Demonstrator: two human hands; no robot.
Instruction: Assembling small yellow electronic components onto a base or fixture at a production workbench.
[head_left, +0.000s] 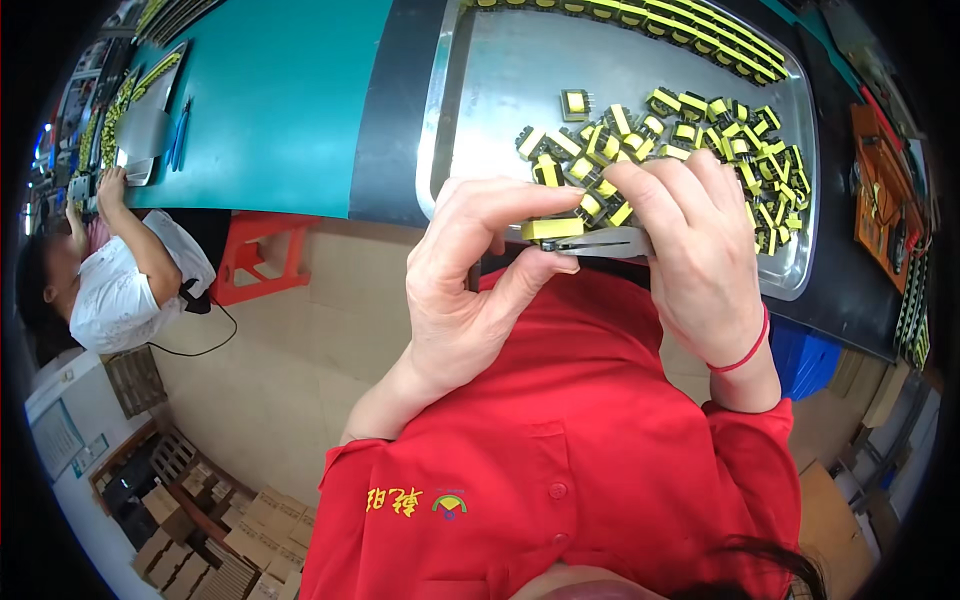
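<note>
My left hand (pixel 462 275) pinches a small yellow-and-black transformer (pixel 553 229) between thumb and fingers, above the near edge of a metal tray (pixel 480 110). From the right, my right hand (pixel 697 235) is closed around a pair of pliers (pixel 607 241) with grey metal jaws. The tips of those jaws touch or nearly touch the underside of the transformer by my left thumb; exact contact is hard to see. Just beyond both hands, a loose heap of similar transformers (pixel 740 145) lies in the tray. One transformer (pixel 575 105) sits apart with its pins showing.
Rows of transformers (pixel 700 40) line the tray's far side. An orange rack (pixel 880 190) stands at right. On the green bench mat (pixel 280 110) lie blue-handled pliers (pixel 181 135). At far left a person (pixel 140 280) in white works near a red stool (pixel 262 258).
</note>
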